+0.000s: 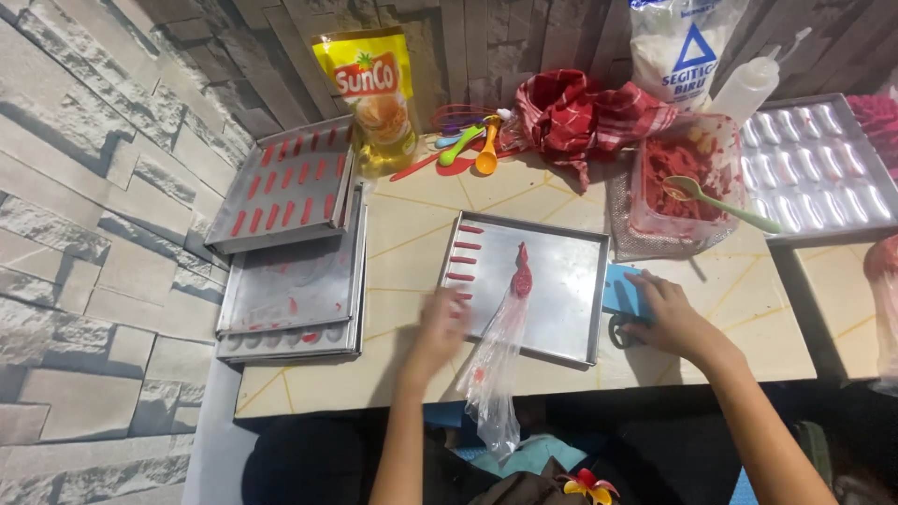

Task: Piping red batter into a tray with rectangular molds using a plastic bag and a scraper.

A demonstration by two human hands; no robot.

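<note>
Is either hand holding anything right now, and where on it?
Left hand, blurred, rests on the tray edge; hold unclear. Right hand lies on the blue item; no clear grip.

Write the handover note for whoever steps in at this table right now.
Left hand: empty, blurred, at the near left edge of the flat metal baking tray.
Right hand: resting on the blue-handled scissors just right of the tray.
Clear plastic piping bag with red batter: lying on the tray, tail hanging over the table edge.
Done: five short red batter strips piped down the tray's left side.
Left: the remainder of the tray is bare.
</note>
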